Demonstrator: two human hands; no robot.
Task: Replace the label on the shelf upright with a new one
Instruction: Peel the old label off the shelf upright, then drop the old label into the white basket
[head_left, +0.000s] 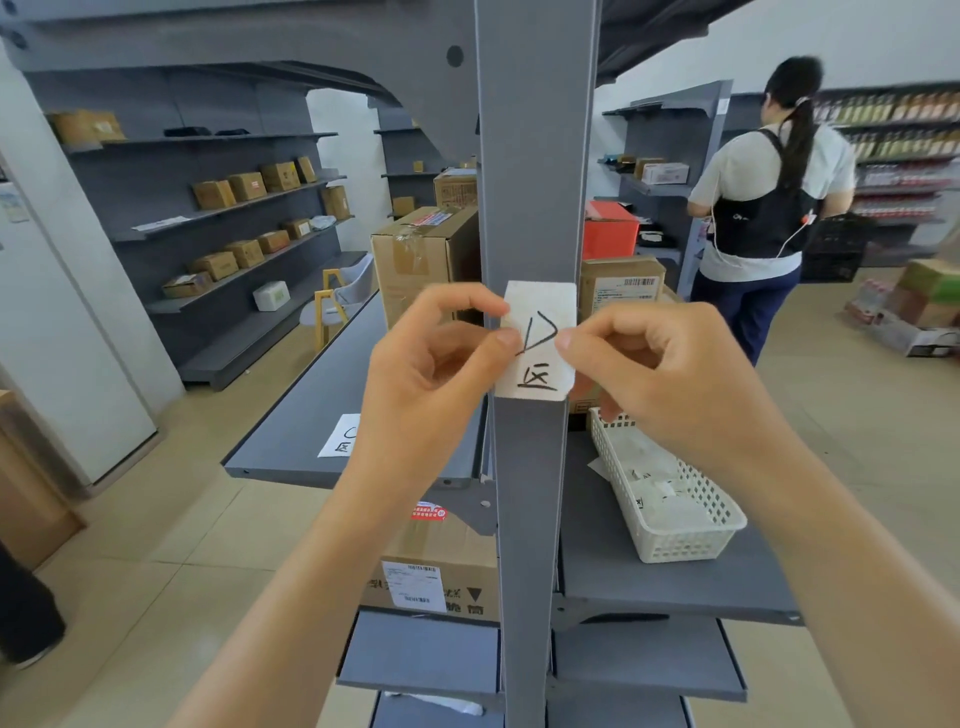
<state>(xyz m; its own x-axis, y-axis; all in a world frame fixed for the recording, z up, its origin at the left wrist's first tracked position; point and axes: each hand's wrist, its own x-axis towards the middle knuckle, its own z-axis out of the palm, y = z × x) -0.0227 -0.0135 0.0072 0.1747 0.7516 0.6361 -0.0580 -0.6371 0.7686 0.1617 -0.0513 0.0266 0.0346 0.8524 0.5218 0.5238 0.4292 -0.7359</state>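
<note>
A white paper label (540, 312) with black hand-written marks lies against the front of the grey shelf upright (535, 156), at mid height. My left hand (441, 353) pinches the label's left edge between thumb and forefinger. My right hand (644, 364) presses its thumb on the label's right edge, the other fingers curled behind the upright. Another white label (340, 436) with similar marks lies flat on the grey shelf board (311, 415) to the left.
A white plastic basket (670, 540) holding paper slips sits on the right shelf board. Cardboard boxes (421, 260) stand behind the upright and one (436, 571) on a lower shelf. A person (769, 208) stands with their back turned at the right rear. Grey wall shelving (234, 218) with boxes lines the left.
</note>
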